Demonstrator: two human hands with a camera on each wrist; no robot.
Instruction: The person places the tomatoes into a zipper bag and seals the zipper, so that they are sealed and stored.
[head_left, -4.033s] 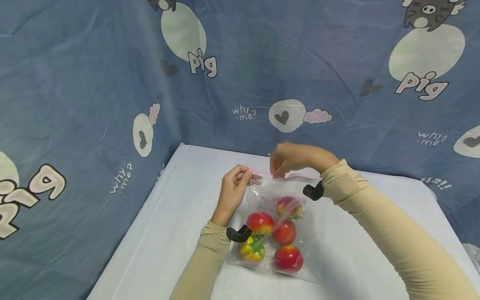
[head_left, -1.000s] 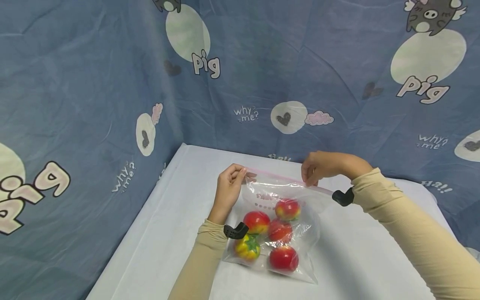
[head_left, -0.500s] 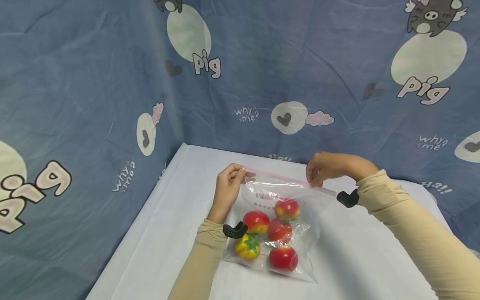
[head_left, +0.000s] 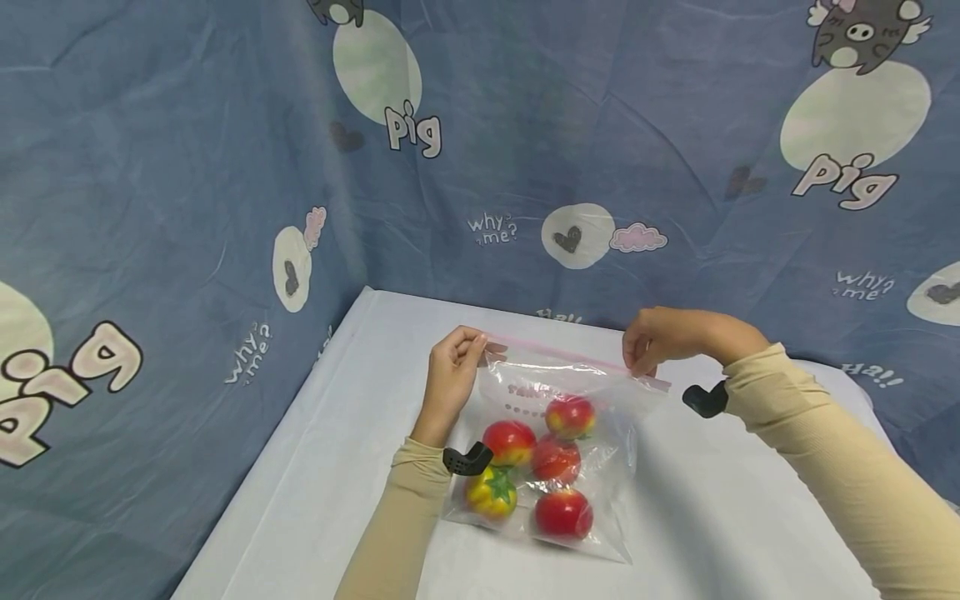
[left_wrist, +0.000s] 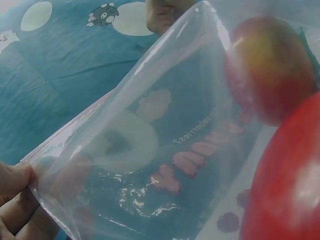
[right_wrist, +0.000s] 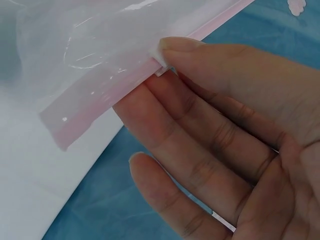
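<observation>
A clear zip bag (head_left: pixel 525 375) with a pink zip strip lies on the white table, holding several shiny red tomatoes (head_left: pixel 564 513) and a yellow one (head_left: pixel 491 493) with a green leafy top. My left hand (head_left: pixel 452 375) pinches the bag's far left corner; its thumb and fingers (left_wrist: pixel 15 180) grip that corner in the left wrist view. Near the right end of the strip, my right hand (head_left: pixel 663 340) pinches a small white slider (right_wrist: pixel 161 66) between thumb and forefinger. A short stretch of pink strip (right_wrist: pixel 75 122) runs past the slider to the bag's end.
The white table (head_left: pixel 720 483) reaches out on both sides of the bag. Behind and to the left hangs a blue printed cloth (head_left: pixel 480 150). Each sleeved wrist wears a black mount, one of them the right mount (head_left: pixel 705 400).
My right hand has slid rightward along the pink strip, from near the left corner to close to the right end. The strip now lies straight. My left hand keeps its corner, shifting slightly left.
</observation>
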